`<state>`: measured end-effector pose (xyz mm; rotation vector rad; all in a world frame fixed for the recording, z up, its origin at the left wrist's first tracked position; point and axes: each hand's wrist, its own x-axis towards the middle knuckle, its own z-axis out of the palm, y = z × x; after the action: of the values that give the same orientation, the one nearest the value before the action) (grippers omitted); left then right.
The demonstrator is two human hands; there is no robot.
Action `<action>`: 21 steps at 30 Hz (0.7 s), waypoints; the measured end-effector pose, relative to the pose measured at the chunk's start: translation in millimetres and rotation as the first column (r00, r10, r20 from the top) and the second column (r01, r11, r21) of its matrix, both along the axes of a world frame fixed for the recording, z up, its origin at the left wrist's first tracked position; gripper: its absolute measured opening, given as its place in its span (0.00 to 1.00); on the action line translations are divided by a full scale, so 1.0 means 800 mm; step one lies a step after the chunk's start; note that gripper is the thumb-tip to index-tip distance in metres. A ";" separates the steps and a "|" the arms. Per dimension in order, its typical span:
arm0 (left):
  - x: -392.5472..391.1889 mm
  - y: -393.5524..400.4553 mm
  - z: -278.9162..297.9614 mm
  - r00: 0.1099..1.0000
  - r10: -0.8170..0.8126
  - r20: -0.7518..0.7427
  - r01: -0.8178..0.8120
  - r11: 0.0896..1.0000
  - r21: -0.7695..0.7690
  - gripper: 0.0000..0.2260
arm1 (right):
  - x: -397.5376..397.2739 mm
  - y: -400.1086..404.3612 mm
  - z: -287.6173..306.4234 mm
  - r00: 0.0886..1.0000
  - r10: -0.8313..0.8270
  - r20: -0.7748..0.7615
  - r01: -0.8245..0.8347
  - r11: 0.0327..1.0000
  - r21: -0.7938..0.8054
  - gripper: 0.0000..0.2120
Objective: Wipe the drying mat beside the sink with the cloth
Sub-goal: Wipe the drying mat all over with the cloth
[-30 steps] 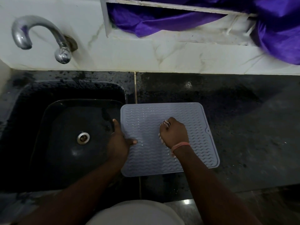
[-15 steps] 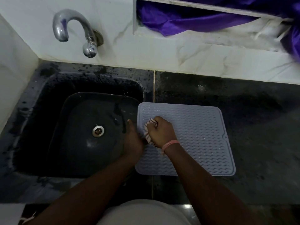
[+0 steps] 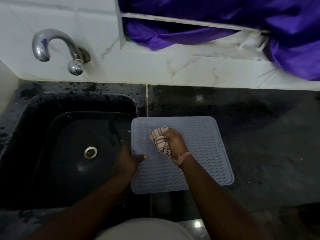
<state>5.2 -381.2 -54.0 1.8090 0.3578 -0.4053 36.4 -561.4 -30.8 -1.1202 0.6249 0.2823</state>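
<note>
Right hand (image 3: 175,143) fisted around the bunched striped cloth (image 3: 160,142), cloth bulging out sink-side of the knuckles, pressed onto the grey drying mat (image 3: 199,135) just beside the sink (image 3: 43,129). Left hand (image 3: 127,157) grips the mat's sink-side edge, thumb on top.

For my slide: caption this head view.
Right hand wipes grey drying mat with striped cloth; left hand holds its edge.

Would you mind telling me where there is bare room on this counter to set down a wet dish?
The dark counter right of the drying mat lies bare, as does the strip between the mat and the white wall. The mat's left half is crowded: the right hand holds the striped cloth there, and the left hand grips its sink-side edge.
</note>
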 end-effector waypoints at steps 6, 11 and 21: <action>-0.010 0.011 -0.018 0.991 -0.115 0.067 0.105 0.984 0.141 0.23 | -0.079 -0.127 -0.001 0.989 -0.144 0.024 0.143 0.920 -0.364 0.22; -0.020 0.010 -0.011 0.955 -0.261 0.141 0.187 0.899 0.396 0.28 | -0.109 -0.193 -0.008 0.981 -0.149 0.121 0.190 0.678 -0.710 0.09; -0.034 0.003 -0.013 0.954 -0.300 0.007 0.237 0.769 0.593 0.23 | -0.080 -0.221 -0.021 0.987 0.139 -0.080 -0.118 0.288 -0.950 0.10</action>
<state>-21.7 -378.8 -64.1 2.5029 0.1517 -0.4273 -27.3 -737.9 -47.8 -2.3930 0.6878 -0.0204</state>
